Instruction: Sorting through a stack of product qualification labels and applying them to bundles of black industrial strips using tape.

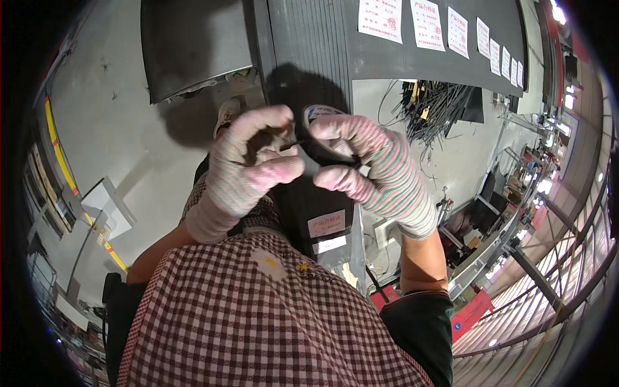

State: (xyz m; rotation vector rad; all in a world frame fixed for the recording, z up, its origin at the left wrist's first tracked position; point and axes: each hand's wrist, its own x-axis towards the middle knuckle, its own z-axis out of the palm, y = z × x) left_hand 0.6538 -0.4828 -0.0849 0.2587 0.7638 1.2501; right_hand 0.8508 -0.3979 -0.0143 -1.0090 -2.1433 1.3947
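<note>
My right hand [377, 161], in a striped knit glove, grips a roll of black tape [317, 153] between thumb and fingers. The roll is tilted, and part of its pale inner core shows. Close on its left, my left hand [245, 158] wears a matching glove. Its fingers and thumb are curled toward each other, with a small dark piece at their tips; whether this is the tape's loose end I cannot tell. Both hands are held above a long dark ribbed panel [303, 48]. Two white paper labels [327, 223] lie on its near part.
Several printed paper slips [427, 24] lie in a row on the dark sheet at the far right. Below them is a bundle of thin black strips [431, 106]. Another dark panel [196, 42] stands at far left. A yellow-and-red line [61, 151] marks the floor.
</note>
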